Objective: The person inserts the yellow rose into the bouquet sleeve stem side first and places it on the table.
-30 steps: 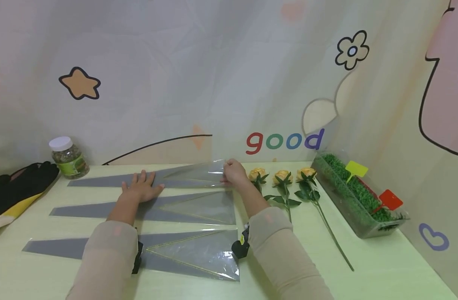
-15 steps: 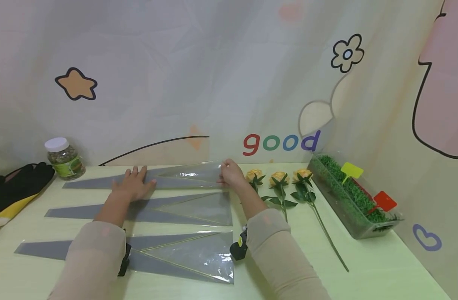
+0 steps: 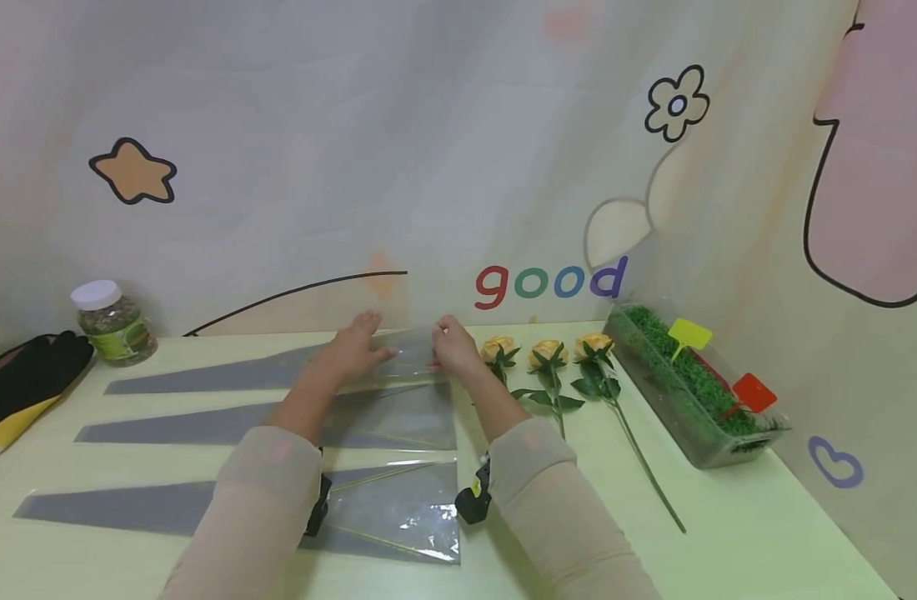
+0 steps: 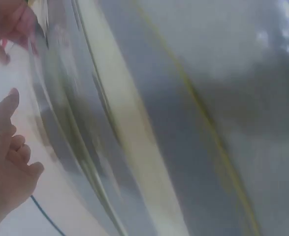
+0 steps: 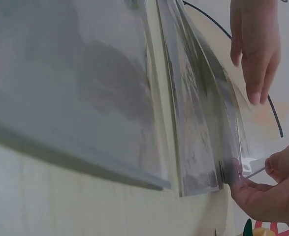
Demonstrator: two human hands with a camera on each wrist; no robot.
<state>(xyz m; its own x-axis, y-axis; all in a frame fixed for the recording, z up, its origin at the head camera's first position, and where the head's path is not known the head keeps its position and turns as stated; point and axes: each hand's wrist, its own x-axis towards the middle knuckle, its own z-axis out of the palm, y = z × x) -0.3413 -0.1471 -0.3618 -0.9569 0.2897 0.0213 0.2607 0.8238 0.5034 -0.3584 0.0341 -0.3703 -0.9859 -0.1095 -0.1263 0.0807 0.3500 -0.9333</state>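
Note:
Three tapered grey flower sleeves with clear panels lie in rows: a far one (image 3: 203, 377), a middle one (image 3: 196, 423) and a near one (image 3: 398, 508). My right hand (image 3: 454, 346) pinches the wide end of the far sleeve; in the right wrist view that hand (image 5: 272, 194) has thumb and fingers at the edge of the film, which bulges up. My left hand (image 3: 352, 350) hovers over the far sleeve near its wide end. In the right wrist view the left hand (image 5: 257, 49) has its fingers extended, apart from the film.
Three yellow roses (image 3: 546, 354) with long stems lie right of the sleeves. Beyond them stands a clear planter (image 3: 699, 446) of artificial grass with yellow and red tags. At the left are a white-lidded jar (image 3: 115, 333) and a black-and-yellow item (image 3: 34, 383). A printed curtain (image 3: 293, 167) hangs behind.
My left hand has come up off the far sleeve's middle and moved right, close to my right hand. The right hand keeps its pinch on the wide end. The head view has shifted slightly.

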